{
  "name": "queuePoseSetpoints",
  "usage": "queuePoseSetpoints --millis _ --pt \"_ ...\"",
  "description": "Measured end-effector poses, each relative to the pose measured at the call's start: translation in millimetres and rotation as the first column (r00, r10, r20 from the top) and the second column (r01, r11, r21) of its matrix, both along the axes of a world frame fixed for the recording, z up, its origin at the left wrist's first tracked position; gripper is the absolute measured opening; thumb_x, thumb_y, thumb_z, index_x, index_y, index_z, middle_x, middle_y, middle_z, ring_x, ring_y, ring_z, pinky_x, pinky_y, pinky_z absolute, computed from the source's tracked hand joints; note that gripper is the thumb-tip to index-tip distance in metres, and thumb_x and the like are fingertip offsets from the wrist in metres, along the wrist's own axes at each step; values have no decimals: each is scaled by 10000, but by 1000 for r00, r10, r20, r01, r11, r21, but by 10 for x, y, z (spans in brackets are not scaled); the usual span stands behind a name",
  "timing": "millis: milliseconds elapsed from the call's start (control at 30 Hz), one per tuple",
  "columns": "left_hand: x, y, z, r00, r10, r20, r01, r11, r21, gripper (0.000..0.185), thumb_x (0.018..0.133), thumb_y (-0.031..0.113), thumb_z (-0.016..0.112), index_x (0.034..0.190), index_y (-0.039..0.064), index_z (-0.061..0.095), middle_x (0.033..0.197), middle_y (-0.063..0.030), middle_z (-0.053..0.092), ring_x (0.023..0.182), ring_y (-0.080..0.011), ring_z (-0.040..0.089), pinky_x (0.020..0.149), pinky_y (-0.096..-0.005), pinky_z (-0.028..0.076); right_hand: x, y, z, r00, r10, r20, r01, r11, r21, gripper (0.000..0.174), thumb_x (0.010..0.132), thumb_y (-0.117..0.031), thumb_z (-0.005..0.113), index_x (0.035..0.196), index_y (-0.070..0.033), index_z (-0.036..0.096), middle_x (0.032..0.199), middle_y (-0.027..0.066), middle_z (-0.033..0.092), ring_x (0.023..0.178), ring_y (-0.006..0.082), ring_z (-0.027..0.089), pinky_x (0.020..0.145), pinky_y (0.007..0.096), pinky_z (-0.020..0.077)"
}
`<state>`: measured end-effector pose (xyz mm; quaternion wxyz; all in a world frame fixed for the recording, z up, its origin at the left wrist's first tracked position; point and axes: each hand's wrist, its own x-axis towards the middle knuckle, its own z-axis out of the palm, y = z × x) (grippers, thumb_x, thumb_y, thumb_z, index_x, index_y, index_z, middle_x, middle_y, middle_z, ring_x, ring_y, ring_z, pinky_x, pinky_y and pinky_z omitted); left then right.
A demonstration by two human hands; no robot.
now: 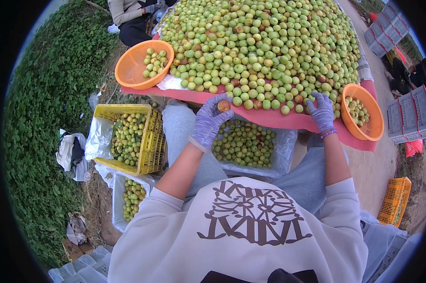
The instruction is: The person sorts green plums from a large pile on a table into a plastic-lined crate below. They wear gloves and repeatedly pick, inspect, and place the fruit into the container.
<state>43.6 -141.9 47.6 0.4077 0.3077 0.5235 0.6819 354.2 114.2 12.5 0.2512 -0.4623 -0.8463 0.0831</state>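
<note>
My left hand (211,122), in a purple knit glove, holds one reddish-brown fruit (224,105) between thumb and fingers, just off the front edge of the table. Before me spreads a large heap of small round green fruits (262,53), which look like jujubes, some with brown patches. They lie on a pink cloth (287,120). At the heap's right front is my right hand (321,111), gloved alike, its thumb and fingers apart among the nearest fruits. No held fruit shows there. Between my knees, below the cloth, stands a plastic-lined crate (285,152) of browner fruits.
Orange plastic baskets stand at the table's left (128,67) and right (373,120) corners, each partly filled. By my left leg are a yellow crate (152,141) and a white lined crate (119,201) with fruits. Another person (128,16) sits far left; stacked boxes (409,115) stand right.
</note>
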Motion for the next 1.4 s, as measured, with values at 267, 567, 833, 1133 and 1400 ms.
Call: queuePoseSetpoints --millis 267,567,833,1133,1400 --pt "-303 -119 -83 983 126 -131 -138 987 -86 459 831 -53 717 1257 2 551 1153 -87 620 1061 -168 611 916 -289 525 -682 -531 -430 979 -38 202 41 999 -13 674 850 -509 666 1386 -132 507 1491 129 434 1395 375 355 1126 569 247" --pt "-2390 5 169 466 349 -813 -653 755 -51 484 878 201 728 1307 42 570 1167 -148 665 1026 -221 650 908 -372 506 -528 -358 -543 988 112 -110 -124 986 -113 655 738 -279 824 1313 -100 567 1411 142 516 1329 374 431 1118 464 362" --pt "-2692 271 127 -85 31 -996 -786 613 86 510 920 197 632 1395 74 492 1313 -186 595 1207 -325 565 1066 -443 378 -859 -786 -253 995 65 82 -74 991 114 425 799 -225 739 1196 -115 635 1210 89 600 1135 338 543 988 483 434" --pt "-195 629 -493 273 -254 -928 41 967 -253 347 892 260 683 1184 83 621 1046 -135 634 875 -281 659 766 -390 537 -1588 -1125 -134 949 185 255 -160 980 -117 330 877 -212 651 1191 -138 584 1150 110 583 970 311 642 738 438 557" --pt "103 792 -691 -64 -306 -950 -52 952 -303 386 866 239 644 1222 105 576 1159 -113 587 938 -290 656 746 -429 542 -1326 -989 -336 983 180 27 -173 970 -170 392 863 -225 671 1219 -123 544 1130 116 604 895 345 660 728 448 554"
